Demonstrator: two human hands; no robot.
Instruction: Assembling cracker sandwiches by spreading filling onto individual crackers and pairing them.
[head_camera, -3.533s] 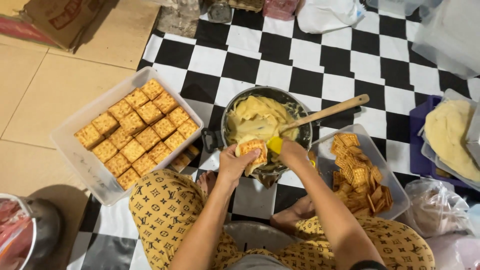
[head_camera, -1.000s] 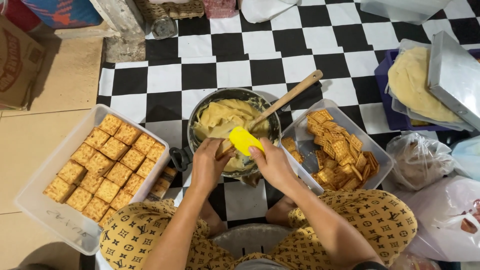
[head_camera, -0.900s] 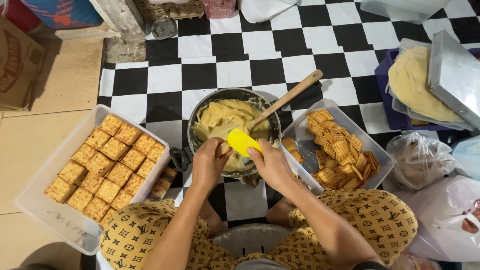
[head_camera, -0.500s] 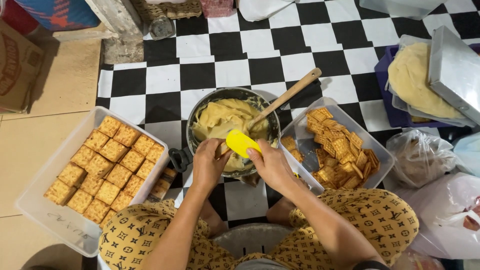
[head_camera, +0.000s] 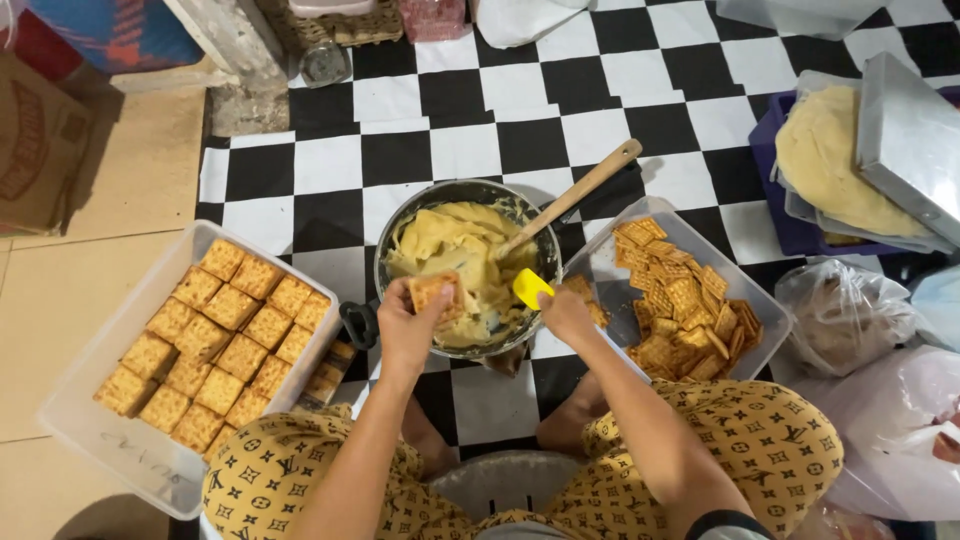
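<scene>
My left hand holds a square cracker over the near rim of a metal pan full of pale yellow paste. My right hand grips a small yellow spatula, its blade close to the cracker above the paste. A wooden spoon leans in the pan with its handle pointing to the upper right. To the right is a clear tray with loose crackers. On the left, a clear tub holds filled crackers in tidy rows.
I sit on a black-and-white checkered floor mat with patterned yellow trousers on my knees. At the right are a purple crate with dough, a metal lid and plastic bags. A cardboard box stands at the left.
The spatula has dropped from above the cracker toward the paste, and my left hand has lifted the cracker slightly. Compared with 3.5 seconds ago, the view has shifted.
</scene>
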